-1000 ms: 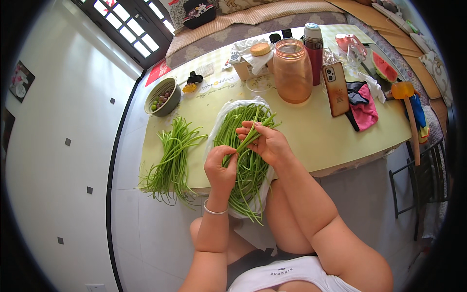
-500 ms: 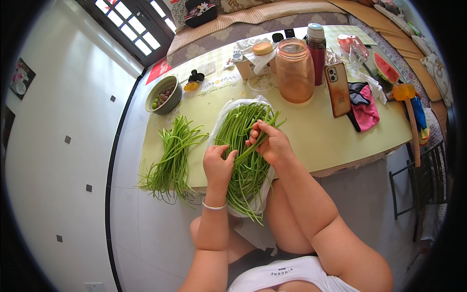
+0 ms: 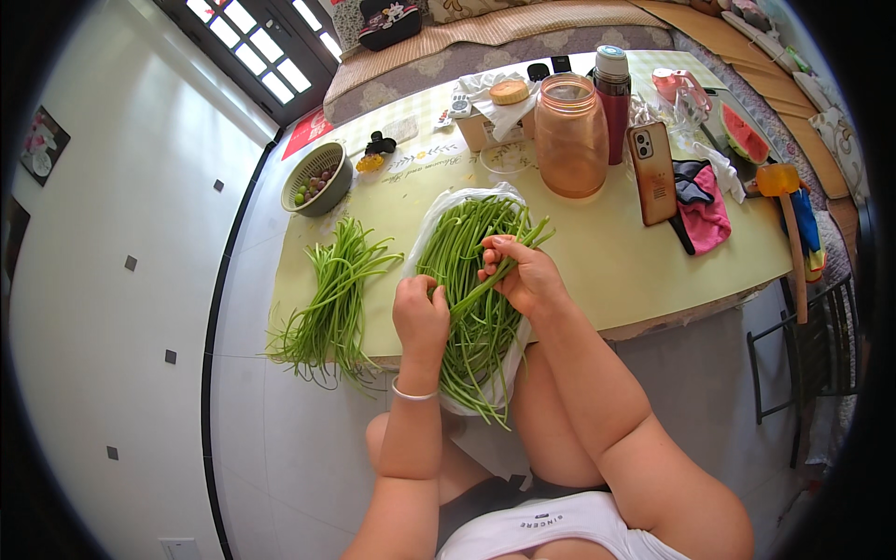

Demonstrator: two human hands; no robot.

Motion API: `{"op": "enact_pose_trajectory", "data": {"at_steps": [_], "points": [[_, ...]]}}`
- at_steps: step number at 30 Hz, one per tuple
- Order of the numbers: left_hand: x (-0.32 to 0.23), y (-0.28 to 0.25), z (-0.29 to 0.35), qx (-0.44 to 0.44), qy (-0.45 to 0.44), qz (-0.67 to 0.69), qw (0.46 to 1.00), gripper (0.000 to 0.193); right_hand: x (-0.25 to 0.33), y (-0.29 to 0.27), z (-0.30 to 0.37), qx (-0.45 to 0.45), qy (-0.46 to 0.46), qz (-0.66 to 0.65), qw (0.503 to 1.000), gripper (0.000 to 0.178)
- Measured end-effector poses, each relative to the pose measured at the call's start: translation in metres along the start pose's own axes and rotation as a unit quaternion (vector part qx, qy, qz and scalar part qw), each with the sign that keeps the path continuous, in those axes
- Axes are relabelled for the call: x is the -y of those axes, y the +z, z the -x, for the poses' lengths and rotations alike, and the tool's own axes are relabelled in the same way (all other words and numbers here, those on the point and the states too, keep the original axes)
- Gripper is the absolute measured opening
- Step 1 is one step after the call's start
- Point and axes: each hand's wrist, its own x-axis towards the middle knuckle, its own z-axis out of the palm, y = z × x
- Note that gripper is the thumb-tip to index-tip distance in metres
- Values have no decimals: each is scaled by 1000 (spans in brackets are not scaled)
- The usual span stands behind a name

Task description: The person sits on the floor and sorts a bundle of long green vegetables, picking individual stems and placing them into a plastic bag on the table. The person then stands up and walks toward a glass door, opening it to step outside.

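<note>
A white plastic bag (image 3: 417,241) lies open at the table's near edge, with a thick heap of long green vegetable stems (image 3: 459,245) in it. My right hand (image 3: 529,278) is above the right side of the heap, closed round a few stems whose ends stick out past the thumb. At the heap's left side is my left hand (image 3: 420,317), a bracelet on its wrist. Its fingers are curled with the thumb close against them; what they pinch, if anything, is hidden. Left of the bag, a looser bunch of green stems (image 3: 333,297) rests on the table, its ends hanging over the edge.
On the table (image 3: 597,280) stand a bowl of grapes (image 3: 317,179), a large pinkish jar (image 3: 569,140), a red flask (image 3: 612,103) and an upright phone (image 3: 651,175). Pink-and-black cloth (image 3: 702,210), cut watermelon (image 3: 744,135) and an orange-headed mallet (image 3: 779,182) are at the right.
My left thumb and fingers have drawn closer together beside the heap. My right hand keeps its grip on the stems, almost unmoved. The whole view has shifted very slightly.
</note>
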Motion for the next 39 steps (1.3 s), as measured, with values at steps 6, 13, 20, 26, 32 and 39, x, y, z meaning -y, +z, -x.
{"op": "enact_pose_trajectory", "data": {"at_steps": [6,13,20,26,32,39], "points": [[-7,-3,-1,-4,12,-46,999,16,0,-2,-1,0,2,-3,1000,12],[-4,-3,-2,-25,2,-29,999,12,1,-1,-1,-9,5,-8,1000,14],[-22,-15,-1,-96,31,27,995,10,3,-1,0,-3,5,4,1000,17],[-34,-20,1,-112,132,38,984,11,4,2,1,17,-1,69,997,19],[-39,-21,4,-80,128,57,987,11,4,7,5,57,-42,140,988,22],[-40,-18,3,-41,102,140,984,11,7,10,10,23,-30,115,993,24]]}}
